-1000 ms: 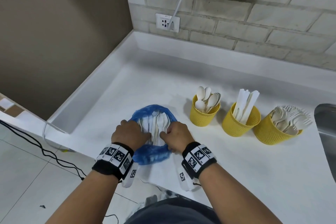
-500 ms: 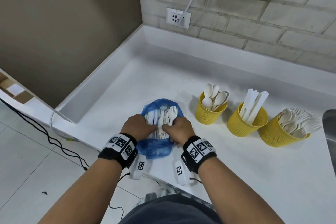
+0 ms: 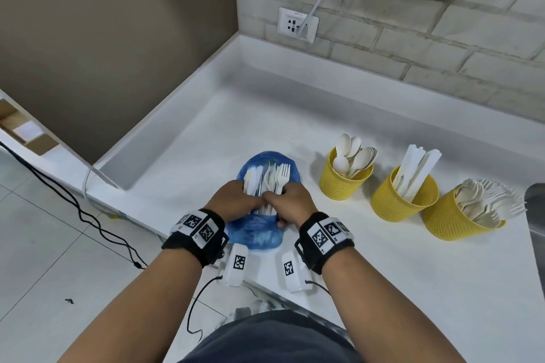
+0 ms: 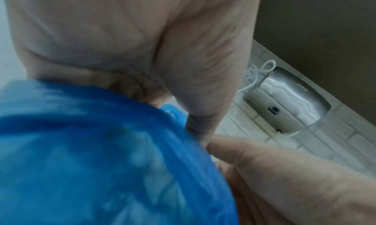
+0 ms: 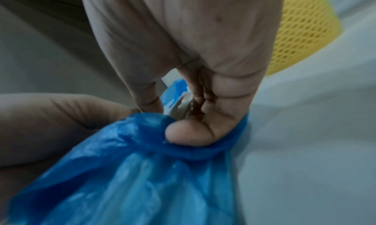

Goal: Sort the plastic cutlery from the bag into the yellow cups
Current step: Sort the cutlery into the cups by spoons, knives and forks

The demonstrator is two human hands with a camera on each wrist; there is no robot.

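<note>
A blue bag (image 3: 259, 233) lies on the white counter (image 3: 383, 274) near its front edge, and white plastic cutlery (image 3: 269, 177) sticks out of its far end. My left hand (image 3: 236, 200) and right hand (image 3: 293, 205) meet over the cutlery handles, knuckles touching. In the right wrist view my right hand (image 5: 193, 51) curls its fingers on the bunched blue bag (image 5: 132, 172). In the left wrist view my left hand (image 4: 132, 43) curls over the blue bag (image 4: 91, 156). To the right stand three yellow cups: spoons (image 3: 343, 183), knives (image 3: 402, 200) and forks (image 3: 457, 221).
A raised rim (image 3: 165, 138) borders the counter on the left and at the back. A wall socket (image 3: 298, 23) with a white cable sits on the brick wall. A metal sink edge (image 3: 535, 215) shows at far right. Black cables (image 3: 88, 215) lie on the floor.
My hands have drawn together from the bag's sides until they touch over the handles. The bag mouth has narrowed and the fork tines stand out more.
</note>
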